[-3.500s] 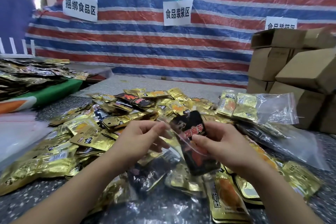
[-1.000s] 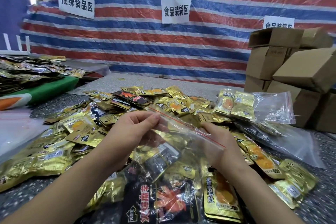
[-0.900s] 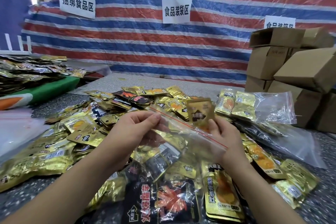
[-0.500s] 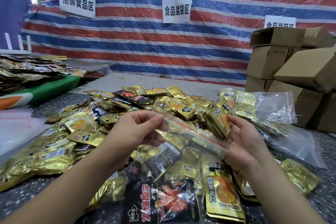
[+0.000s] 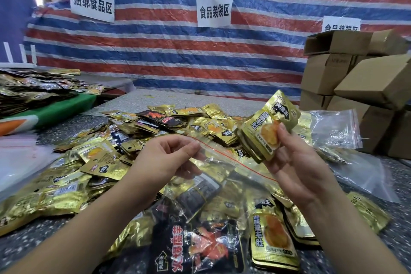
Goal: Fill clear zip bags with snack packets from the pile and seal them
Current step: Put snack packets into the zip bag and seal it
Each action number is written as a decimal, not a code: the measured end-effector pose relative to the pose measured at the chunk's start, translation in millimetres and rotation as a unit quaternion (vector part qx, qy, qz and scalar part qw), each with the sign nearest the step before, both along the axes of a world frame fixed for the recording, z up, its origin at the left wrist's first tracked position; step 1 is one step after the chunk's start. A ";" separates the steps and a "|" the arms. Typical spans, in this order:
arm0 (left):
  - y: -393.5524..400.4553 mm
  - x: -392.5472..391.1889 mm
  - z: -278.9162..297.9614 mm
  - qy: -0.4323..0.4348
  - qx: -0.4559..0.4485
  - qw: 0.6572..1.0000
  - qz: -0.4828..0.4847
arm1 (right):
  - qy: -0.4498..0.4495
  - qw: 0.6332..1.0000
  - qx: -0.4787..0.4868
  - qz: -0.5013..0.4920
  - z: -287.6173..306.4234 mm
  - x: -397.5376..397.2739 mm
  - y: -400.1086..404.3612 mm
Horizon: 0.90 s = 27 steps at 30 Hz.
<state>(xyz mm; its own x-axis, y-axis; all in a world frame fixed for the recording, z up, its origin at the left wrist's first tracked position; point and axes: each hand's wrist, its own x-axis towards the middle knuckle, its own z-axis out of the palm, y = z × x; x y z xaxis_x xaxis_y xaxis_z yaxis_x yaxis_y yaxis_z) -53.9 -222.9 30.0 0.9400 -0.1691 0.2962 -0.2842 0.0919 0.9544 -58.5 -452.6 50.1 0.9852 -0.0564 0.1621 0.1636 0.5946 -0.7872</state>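
i see my left hand (image 5: 169, 158) pinching the red-striped rim of the clear zip bag (image 5: 224, 184), which hangs open over the pile of snack packets (image 5: 106, 162) on the bench (image 5: 395, 176). my right hand (image 5: 295, 162) grips a small stack of gold packets (image 5: 264, 133) just above the bag's mouth. a filled bag (image 5: 333, 129) lies by the cardboard boxes (image 5: 364, 82).

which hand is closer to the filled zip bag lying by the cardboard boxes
Right. The right hand, gripping gold packets, is just left of the filled zip bag. The left hand, pinching the open bag's rim, is farther left.
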 end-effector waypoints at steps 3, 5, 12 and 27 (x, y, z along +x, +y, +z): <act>-1.3 0.1 0.2 -0.003 -0.009 1.000 0.006 | -0.005 1.000 0.003 0.006 0.2 -1.3 -2.0; -1.8 0.1 0.0 -0.006 -0.010 1.000 0.006 | -0.017 1.000 -0.025 -0.004 0.9 -1.5 -2.0; -1.9 0.5 -0.6 -0.013 -0.006 1.000 0.016 | -0.059 0.990 -0.124 -0.029 0.2 -4.5 -0.3; -1.8 0.3 -0.9 -0.015 -0.011 1.000 0.014 | -0.137 0.956 -0.260 0.017 -7.9 -6.3 0.3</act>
<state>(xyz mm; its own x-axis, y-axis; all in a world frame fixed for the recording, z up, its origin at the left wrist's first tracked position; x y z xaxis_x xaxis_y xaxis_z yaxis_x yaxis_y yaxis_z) -53.6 -224.7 29.1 0.9350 -0.1365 0.3275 -0.3151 0.1047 0.9433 -64.8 -452.3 42.2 0.9012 0.1336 0.4124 0.3942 0.1435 -0.9078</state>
